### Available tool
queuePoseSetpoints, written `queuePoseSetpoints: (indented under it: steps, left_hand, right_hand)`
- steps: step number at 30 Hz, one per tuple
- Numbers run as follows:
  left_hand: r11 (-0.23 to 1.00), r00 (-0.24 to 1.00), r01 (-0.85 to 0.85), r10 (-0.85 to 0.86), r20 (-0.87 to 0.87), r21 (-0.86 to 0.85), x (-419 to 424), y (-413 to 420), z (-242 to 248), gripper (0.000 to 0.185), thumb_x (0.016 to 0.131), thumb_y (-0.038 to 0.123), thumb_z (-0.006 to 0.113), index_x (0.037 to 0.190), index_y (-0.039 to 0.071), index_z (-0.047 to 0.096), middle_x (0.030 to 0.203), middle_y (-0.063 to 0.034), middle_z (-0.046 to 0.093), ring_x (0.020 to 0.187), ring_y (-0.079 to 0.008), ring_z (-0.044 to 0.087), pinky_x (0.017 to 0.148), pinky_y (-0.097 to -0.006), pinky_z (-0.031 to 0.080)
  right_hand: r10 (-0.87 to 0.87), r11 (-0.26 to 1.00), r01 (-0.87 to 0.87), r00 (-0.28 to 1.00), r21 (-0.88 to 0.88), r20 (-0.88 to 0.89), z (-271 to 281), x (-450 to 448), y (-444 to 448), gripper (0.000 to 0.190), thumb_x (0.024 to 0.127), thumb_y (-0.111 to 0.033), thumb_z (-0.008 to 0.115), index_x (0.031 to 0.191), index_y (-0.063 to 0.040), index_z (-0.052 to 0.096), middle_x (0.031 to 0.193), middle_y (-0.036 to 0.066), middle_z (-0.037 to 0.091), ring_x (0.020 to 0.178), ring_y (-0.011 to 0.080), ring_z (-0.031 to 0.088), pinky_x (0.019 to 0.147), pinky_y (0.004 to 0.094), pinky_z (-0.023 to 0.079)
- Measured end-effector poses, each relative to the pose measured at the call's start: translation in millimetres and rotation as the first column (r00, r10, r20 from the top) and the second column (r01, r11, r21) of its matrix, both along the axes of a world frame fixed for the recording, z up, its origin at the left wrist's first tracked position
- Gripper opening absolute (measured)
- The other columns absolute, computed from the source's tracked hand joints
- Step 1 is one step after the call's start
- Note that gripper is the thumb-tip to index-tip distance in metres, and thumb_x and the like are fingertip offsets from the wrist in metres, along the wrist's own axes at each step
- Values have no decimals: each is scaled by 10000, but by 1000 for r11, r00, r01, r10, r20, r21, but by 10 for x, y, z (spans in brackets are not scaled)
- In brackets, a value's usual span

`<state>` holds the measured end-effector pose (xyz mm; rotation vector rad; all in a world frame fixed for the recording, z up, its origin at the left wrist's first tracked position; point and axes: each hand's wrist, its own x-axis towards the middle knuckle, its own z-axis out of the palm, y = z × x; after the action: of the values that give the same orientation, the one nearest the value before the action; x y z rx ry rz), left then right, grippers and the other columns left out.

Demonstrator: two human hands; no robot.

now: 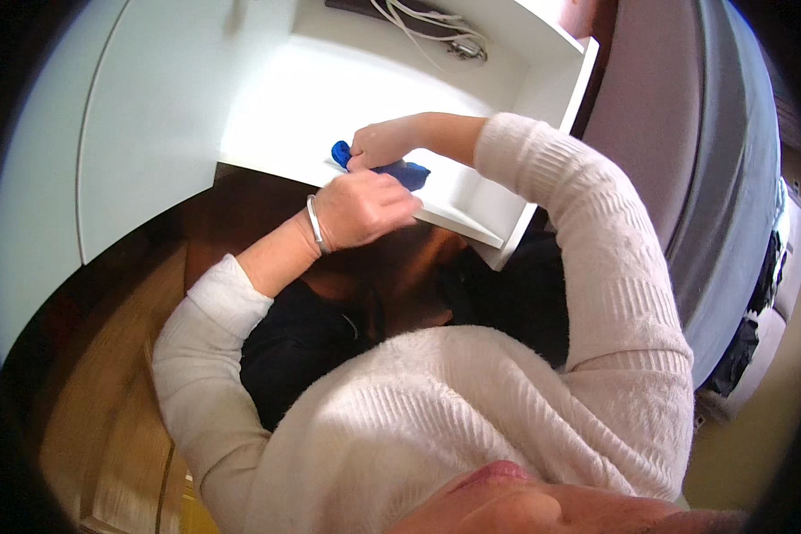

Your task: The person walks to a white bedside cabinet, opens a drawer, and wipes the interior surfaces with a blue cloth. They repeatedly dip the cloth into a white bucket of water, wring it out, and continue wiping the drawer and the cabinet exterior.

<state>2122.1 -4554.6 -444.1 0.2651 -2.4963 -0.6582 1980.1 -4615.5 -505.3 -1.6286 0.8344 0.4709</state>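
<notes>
A small blue fabric item (410, 175) lies bunched at the front of a white drawer (470, 228). My right hand (388, 142) reaches over from the right, its fingers closed around the middle of the blue fabric. One end of the fabric pokes out left of that hand, and the rest spreads to its right. My left hand (364, 208), with a silver bangle (315, 224) at the wrist, is just in front of the fabric, over the drawer's front edge. Its palm side and thumb are hidden, so its hold on the fabric cannot be made out.
White cables (414, 27) with a metallic piece (467, 50) lie at the drawer's back, over a dark flat object (354, 7). Pale cabinet panels (153, 127) stand left. To the right is a grey upholstered edge (721, 200). Wooden flooring or furniture (107, 400) shows lower left.
</notes>
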Motion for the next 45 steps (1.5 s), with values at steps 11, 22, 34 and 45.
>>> queuePoseSetpoints:
  steps: [11, 22, 34, 45]
  left_hand:
    - [885, 858, -377, 222, -464, -273, 862, -538, 1227, 246, 991, 193, 355, 979, -20, 477, 909, -165, 600, 775, -314, 614, 698, -394, 566]
    - [896, 869, -441, 416, -269, -40, 771, -539, 857, 105, 918, 74, 539, 915, -7, 606, 843, -111, 651, 765, -234, 636, 666, -290, 511]
    - [802, 804, -593, 584, 114, 71, 558, -203, -418, 215, 893, 108, 549, 1098, 91, 610, 853, -71, 653, 722, -222, 624, 652, -292, 481]
    - [840, 839, -528, 539, 76, -127, 900, -739, -52, 199, 783, 47, 613, 965, 106, 667, 550, -22, 495, 458, -175, 460, 451, -288, 361]
  right_hand:
    - [242, 945, -178, 945, -274, 219, 864, 610, 1064, 430, 902, -376, 513, 1081, 14, 546, 953, 235, 641, 903, 388, 625, 796, 440, 506]
    - [36, 963, 108, 855, -245, 517, 853, 719, 872, 265, 879, -258, 556, 1003, -28, 599, 902, 175, 640, 862, 342, 634, 760, 425, 517]
    - [-6, 856, 19, 1000, -516, 27, -160, 241, -242, 773, 787, 59, 500, 1455, -227, 236, 1235, 200, 472, 1060, 326, 562, 918, 410, 480]
    - [607, 729, -616, 784, -298, -133, 149, -492, 47, 793, 792, -304, 680, 1426, -140, 234, 1201, 166, 501, 1019, 349, 585, 823, 410, 508]
